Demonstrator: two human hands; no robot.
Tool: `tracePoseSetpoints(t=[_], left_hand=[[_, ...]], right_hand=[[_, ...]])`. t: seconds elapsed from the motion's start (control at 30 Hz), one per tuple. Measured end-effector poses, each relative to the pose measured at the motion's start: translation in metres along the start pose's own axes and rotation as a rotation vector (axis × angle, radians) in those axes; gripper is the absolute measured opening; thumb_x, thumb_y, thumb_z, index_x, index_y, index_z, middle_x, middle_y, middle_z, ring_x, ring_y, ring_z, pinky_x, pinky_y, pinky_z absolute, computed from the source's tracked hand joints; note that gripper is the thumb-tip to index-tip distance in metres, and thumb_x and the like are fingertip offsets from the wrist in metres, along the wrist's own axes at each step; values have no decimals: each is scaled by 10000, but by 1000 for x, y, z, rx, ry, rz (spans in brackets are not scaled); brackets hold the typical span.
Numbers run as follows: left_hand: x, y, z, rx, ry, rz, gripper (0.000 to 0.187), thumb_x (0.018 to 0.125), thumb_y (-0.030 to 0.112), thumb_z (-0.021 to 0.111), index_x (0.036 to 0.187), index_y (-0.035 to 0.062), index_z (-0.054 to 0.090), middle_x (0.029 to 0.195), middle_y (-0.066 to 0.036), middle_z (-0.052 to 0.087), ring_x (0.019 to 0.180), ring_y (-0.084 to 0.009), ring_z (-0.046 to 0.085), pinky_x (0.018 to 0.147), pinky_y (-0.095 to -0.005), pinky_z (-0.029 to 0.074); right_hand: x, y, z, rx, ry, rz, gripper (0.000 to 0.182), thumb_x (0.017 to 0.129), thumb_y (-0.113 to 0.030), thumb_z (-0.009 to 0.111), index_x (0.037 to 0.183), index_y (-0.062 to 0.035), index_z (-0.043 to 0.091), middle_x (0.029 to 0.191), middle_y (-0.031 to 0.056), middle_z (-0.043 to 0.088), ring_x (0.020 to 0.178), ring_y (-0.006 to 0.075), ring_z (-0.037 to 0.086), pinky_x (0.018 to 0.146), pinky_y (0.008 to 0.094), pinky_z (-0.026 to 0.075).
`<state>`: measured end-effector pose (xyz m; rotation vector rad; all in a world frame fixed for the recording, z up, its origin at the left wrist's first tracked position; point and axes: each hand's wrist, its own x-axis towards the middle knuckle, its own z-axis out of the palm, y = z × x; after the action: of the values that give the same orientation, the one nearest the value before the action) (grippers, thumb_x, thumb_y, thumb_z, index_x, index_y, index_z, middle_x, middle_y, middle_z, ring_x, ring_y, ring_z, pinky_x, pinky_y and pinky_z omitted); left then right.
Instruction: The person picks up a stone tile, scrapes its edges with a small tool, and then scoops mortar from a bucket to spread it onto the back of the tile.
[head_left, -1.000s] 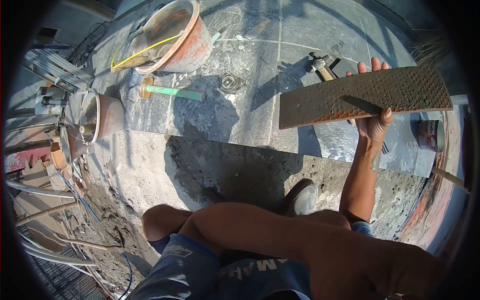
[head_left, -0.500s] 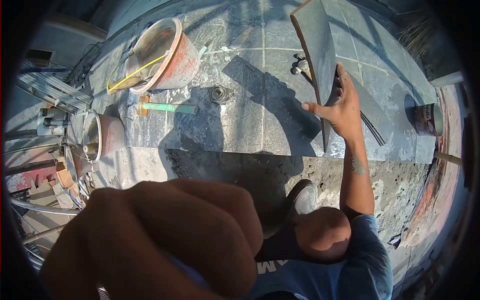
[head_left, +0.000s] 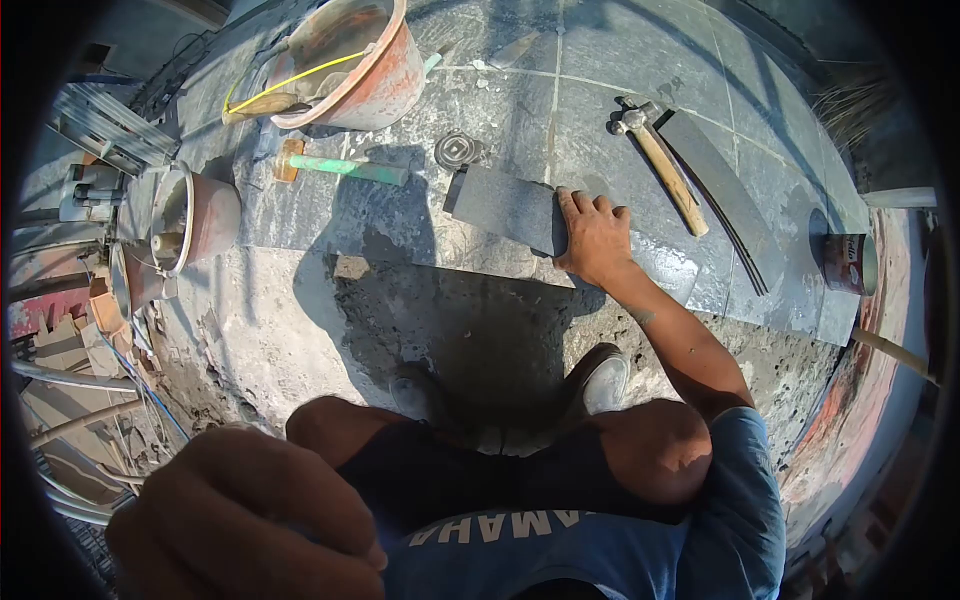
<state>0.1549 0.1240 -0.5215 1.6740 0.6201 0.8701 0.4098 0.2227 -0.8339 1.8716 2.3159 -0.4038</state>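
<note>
My right hand (head_left: 598, 238) grips the right end of a dark grey tile piece (head_left: 505, 207), thumb at the near edge and fingers over the far side. The tile lies low over the front edge of the tiled floor, its left end slightly raised. Close to the camera at lower left, my left hand (head_left: 245, 515) is closed with curled fingers; whatever it may hold is hidden. Beyond the tile lies a round, ringed object (head_left: 457, 150). To the right are a ball-peen hammer (head_left: 665, 175) with a wooden handle and several narrow tile strips (head_left: 722, 180).
A mortar-stained bucket (head_left: 390, 85) stands at the back left, with a green-handled mallet (head_left: 345, 168) in front. Another bucket (head_left: 212, 215) stands farther left. A tin can (head_left: 850, 263) is at the right. Rough concrete (head_left: 270, 330) lies below the tiled edge.
My right hand has brought the tile down and left, from upright to nearly flat at the floor's edge. The hammer and strips are now uncovered. My left hand has moved lower left.
</note>
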Motion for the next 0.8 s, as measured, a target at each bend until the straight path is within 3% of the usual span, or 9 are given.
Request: tracePoseSetpoints(t=[0.27, 0.33, 0.4, 0.47, 0.53, 0.6, 0.67, 0.77, 0.8], left_hand=[[-54, -57, -65, 143, 150, 645, 146, 896, 140, 565, 760, 88, 576, 683, 6, 599, 486, -135, 500, 502, -235, 429], [-80, -100, -83, 464, 537, 149, 172, 851, 32, 592, 1010, 26, 658, 836, -97, 653, 602, -170, 579, 588, -285, 470], [-109, -197, -108, 891, 347, -270, 366, 798, -21, 598, 1162, 9, 618, 971, -139, 612, 907, -305, 564, 830, -376, 439], [-149, -311, -88, 1186, 391, -344, 410, 794, 115, 659, 1193, 35, 607, 1280, -169, 501, 1223, -357, 448, 1040, -473, 351], [-160, -379, -60, 1297, 483, -447, 464, 817, 284, 662, 1207, 41, 601, 1387, -171, 426, 1319, -366, 366, 1101, -516, 256], [-160, -414, -26, 1141, 325, -305, 504, 831, 399, 633, 1165, 23, 613, 1353, -161, 491, 1337, -338, 372, 1131, -535, 185], [-161, -408, 21, 783, -12, 147, 467, 836, 392, 642, 1101, 8, 624, 1168, -141, 617, 1215, -314, 500, 1121, -527, 216], [-176, -402, 45, 578, -139, 127, 386, 846, 372, 649, 1023, 29, 644, 961, -98, 665, 1058, -304, 580, 1090, -523, 294], [-180, -407, 41, 411, 30, -149, 428, 845, 385, 662, 1076, 28, 615, 954, -104, 651, 1029, -288, 583, 1049, -510, 357]], right_hand=[[-8, -36, -14, -123, -122, -196, 1098, 560, -445, 837, 1426, -25, 308, 1266, 136, 478, 1154, 306, 483, 929, 492, 393], [-13, -39, -19, -126, -140, -196, 1088, 560, -435, 835, 1422, -22, 314, 1263, 135, 479, 1153, 308, 484, 932, 494, 392], [-13, -40, -18, -141, -151, -210, 1079, 560, -426, 833, 1417, -18, 319, 1260, 135, 479, 1153, 311, 485, 935, 496, 392], [-13, -36, -13, -173, -173, -102, 1085, 540, -448, 820, 1416, -30, 335, 1254, 121, 487, 1159, 292, 482, 942, 484, 390], [-17, -37, -9, -197, -161, -91, 1078, 530, -417, 821, 1410, -24, 339, 1247, 125, 489, 1152, 299, 485, 948, 479, 390], [-25, -34, -5, -228, -167, -74, 1071, 519, -386, 822, 1404, -18, 344, 1240, 129, 491, 1145, 306, 487, 955, 474, 391], [-31, -31, -3, -193, -92, -58, 1070, 507, -344, 837, 1395, -10, 343, 1223, 151, 493, 1129, 331, 491, 967, 475, 387], [-42, -44, -6, -162, -80, -55, 1068, 501, -314, 845, 1387, -3, 336, 1204, 172, 495, 1121, 354, 490, 980, 478, 379], [-45, -52, -5, -185, -68, -56, 1060, 510, -323, 843, 1383, -4, 333, 1192, 187, 493, 1121, 369, 485, 984, 488, 370]])
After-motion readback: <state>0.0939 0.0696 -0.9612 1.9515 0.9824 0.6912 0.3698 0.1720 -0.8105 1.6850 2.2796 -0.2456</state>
